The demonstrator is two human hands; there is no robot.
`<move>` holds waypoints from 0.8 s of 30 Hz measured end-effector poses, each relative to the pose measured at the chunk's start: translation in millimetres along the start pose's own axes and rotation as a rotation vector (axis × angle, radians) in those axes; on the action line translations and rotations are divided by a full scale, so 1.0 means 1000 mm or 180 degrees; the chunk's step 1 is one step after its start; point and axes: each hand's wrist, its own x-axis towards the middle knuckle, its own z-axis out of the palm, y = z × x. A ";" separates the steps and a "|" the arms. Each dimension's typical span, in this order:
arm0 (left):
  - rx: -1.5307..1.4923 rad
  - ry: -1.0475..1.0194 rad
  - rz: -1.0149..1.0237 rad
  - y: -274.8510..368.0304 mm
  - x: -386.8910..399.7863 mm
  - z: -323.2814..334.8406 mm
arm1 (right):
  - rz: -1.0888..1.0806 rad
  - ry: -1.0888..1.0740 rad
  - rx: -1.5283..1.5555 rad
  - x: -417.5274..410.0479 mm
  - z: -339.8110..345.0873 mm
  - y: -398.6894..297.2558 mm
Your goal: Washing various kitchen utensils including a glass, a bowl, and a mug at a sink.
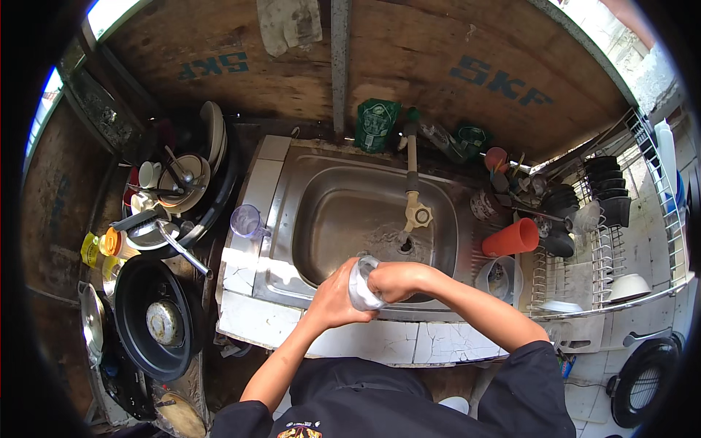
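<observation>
My left hand (pixel 335 298) is wrapped around a clear cup (pixel 363 287) with whitish suds on its wall, held over the sink's front rim. The fingers of my right hand (pixel 395 280) reach into the cup's mouth; whether they hold anything is hidden. Beyond both hands lies the stainless steel sink (pixel 328 219). Water runs from a beige plastic tap (pixel 417 213) onto the basin floor near the drain (pixel 406 247). On the tiled ledge to the left stands a purplish transparent mug (pixel 246 221).
An orange tumbler (pixel 509 238) lies on its side right of the basin, beside a translucent container (pixel 498 278). A white wire dish rack (pixel 608 249) holds dishes. Stacked dishes (pixel 186 180) and a black basin (pixel 128 317) crowd the left. A green refill pouch (pixel 377 125) stands behind the sink.
</observation>
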 end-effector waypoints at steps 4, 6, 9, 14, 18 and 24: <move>0.0483 0.0404 0.0252 -0.008 -0.008 0.011 | 0.0454 0.0703 0.2141 0.007 0.011 0.010; 0.0536 0.0455 0.0214 -0.010 -0.007 0.017 | 0.0787 0.1765 0.4914 0.004 0.015 0.001; 0.0503 0.0425 0.0214 -0.015 -0.003 0.008 | 0.0658 0.1513 0.3765 0.008 0.030 0.002; 0.0042 -0.0076 0.0243 0.005 0.006 0.001 | 0.0420 -0.0145 -0.0107 -0.007 -0.002 -0.001; -0.0070 -0.0141 -0.0043 0.006 0.003 -0.015 | -0.0538 0.1292 -0.1093 -0.022 0.007 -0.011; 0.0237 0.0165 0.0371 0.014 0.007 -0.021 | -0.0109 0.2058 -0.0086 -0.001 0.014 -0.007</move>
